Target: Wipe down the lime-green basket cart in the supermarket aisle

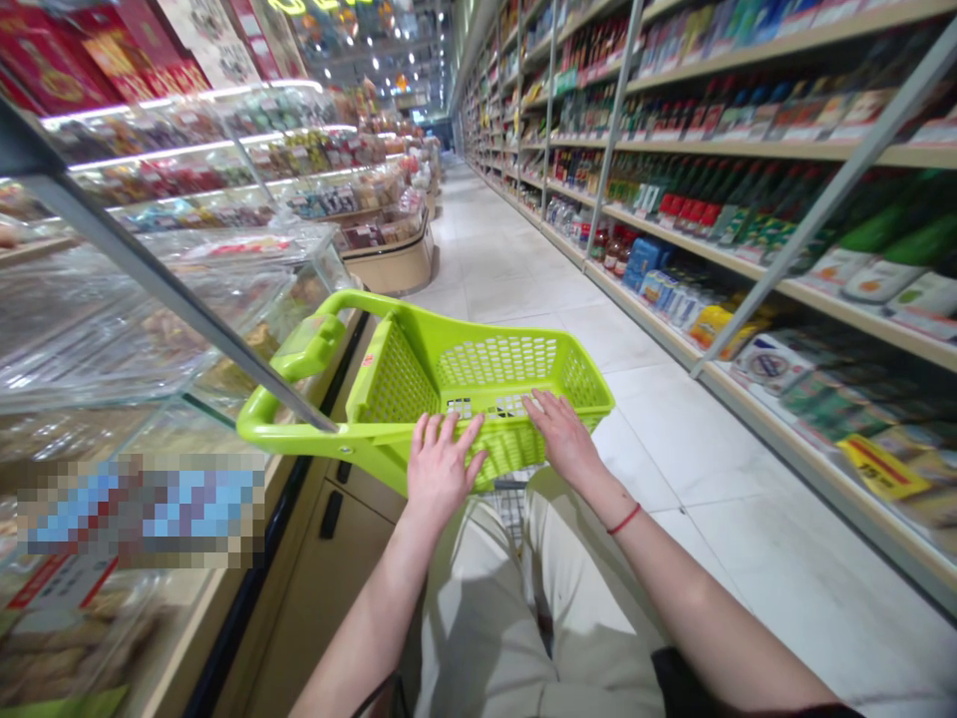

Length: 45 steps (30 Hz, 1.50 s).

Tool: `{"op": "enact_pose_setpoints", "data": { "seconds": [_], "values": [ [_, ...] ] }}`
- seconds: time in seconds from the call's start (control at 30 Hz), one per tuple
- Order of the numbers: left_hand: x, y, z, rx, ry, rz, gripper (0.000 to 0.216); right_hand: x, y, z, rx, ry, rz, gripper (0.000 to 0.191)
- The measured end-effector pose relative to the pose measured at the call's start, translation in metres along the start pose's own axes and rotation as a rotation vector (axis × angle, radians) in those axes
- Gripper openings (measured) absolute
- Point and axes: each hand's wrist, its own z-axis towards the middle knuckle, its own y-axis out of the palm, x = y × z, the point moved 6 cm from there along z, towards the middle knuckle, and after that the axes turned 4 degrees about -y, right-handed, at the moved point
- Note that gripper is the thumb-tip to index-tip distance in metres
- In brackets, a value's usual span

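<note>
A bright green plastic shopping cart [416,344] stands sideways in front of me, its handle end [258,419] at the left. Its perforated basket has no goods visible in it. My left hand [440,467] lies over the near rim of the basket, fingers stretched and thumb apart. Farther right along that same rim, my right hand [564,437] rests with its fingers extended over the edge. Neither hand is wrapped round anything. A red string bracelet [624,519] circles my right wrist.
Tall shelves [748,264] of bottles and packages line the right side. On the left, a glass-topped counter [246,399] with wrapped food stands close to the cart. A grey pole [179,269] slants across the left. White tiled floor [497,239] runs down the aisle past a rounded display bin [393,267].
</note>
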Motion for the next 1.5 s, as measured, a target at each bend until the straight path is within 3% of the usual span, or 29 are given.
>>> {"op": "enact_pose_setpoints", "data": {
  "seconds": [0.2,0.5,0.8,1.1,1.37,1.5],
  "values": [
    [0.000,0.000,0.000,0.001,-0.009,0.007,0.050,0.041,-0.004,-0.016,0.037,0.124,-0.013,0.067],
    [0.001,0.001,0.000,-0.002,-0.005,0.023,0.050,-0.006,0.001,0.005,0.018,0.035,0.021,0.070],
    [0.001,-0.001,-0.001,-0.006,-0.005,0.020,0.050,0.051,-0.007,-0.022,0.064,0.123,-0.022,0.059],
    [0.001,0.000,0.000,-0.007,-0.006,0.042,0.051,0.013,0.000,-0.006,0.050,0.062,-0.038,0.072],
    [0.001,-0.001,0.000,0.009,-0.006,0.045,0.049,0.054,-0.009,-0.023,0.083,0.139,-0.029,0.065],
    [0.001,-0.002,0.000,0.008,-0.012,0.041,0.049,0.054,-0.007,-0.021,0.056,0.210,-0.027,0.066]
  ]
}}
